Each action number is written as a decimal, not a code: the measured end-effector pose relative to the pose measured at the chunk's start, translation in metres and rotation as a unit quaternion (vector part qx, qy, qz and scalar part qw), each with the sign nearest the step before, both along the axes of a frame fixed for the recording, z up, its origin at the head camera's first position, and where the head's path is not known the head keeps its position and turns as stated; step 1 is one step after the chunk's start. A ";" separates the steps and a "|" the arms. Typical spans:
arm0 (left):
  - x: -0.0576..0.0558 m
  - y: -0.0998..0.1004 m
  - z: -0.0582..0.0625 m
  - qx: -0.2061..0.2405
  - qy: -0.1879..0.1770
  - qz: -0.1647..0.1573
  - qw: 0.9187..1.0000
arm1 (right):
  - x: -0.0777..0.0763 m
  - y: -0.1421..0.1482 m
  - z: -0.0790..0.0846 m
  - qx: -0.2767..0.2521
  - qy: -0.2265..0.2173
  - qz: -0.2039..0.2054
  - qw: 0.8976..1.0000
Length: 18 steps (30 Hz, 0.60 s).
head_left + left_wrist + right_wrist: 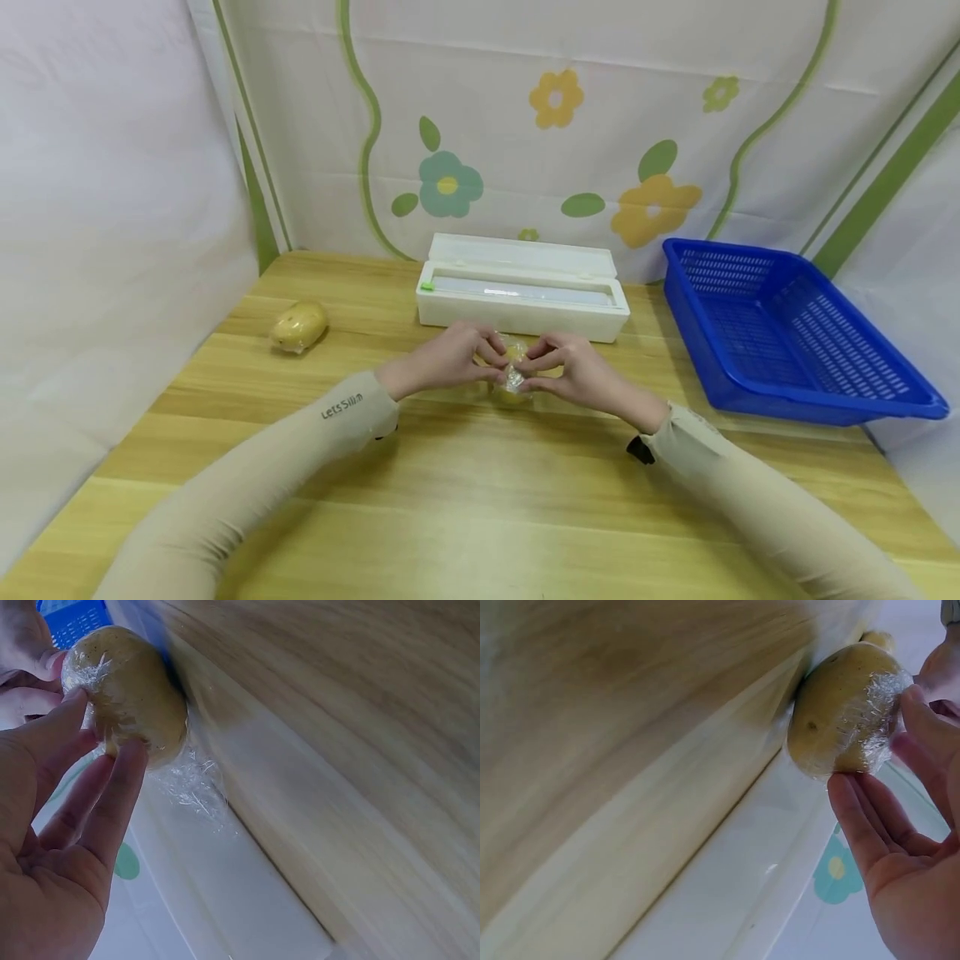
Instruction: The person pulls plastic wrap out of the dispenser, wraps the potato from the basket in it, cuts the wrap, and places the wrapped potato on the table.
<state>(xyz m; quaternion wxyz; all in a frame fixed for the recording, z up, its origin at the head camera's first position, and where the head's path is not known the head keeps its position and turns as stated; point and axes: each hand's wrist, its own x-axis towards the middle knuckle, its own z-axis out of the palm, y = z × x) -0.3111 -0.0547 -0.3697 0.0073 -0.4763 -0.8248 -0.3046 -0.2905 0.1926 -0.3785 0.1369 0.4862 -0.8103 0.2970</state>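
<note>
On the table in front of the white box, a potato sits in crinkled clear plastic wrap. My left hand holds it from the left, the thumb on the bunched film and fingertips against the potato's side. From the right, my right hand holds the same potato with thumb and fingers bent around the gathered wrap. Loose film spreads from one end in the left wrist view. The fingers hide much of the potato in the head view.
Behind the hands stands a white cling film box, lid raised, a film roll inside. Another wrapped potato lies at the left. A blue basket stands at the right. A flowered cloth hangs behind the wooden table.
</note>
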 end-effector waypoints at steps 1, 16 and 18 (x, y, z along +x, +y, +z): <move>-0.001 0.000 0.000 -0.002 0.001 0.002 1.000 | -0.001 0.000 0.000 -0.001 -0.004 -0.003 1.000; -0.001 0.001 0.004 -0.052 0.002 -0.008 0.999 | -0.010 0.012 -0.002 0.019 -0.068 -0.010 0.997; -0.001 0.001 0.006 -0.058 0.000 -0.002 0.998 | -0.010 0.012 -0.002 0.029 -0.059 -0.011 0.998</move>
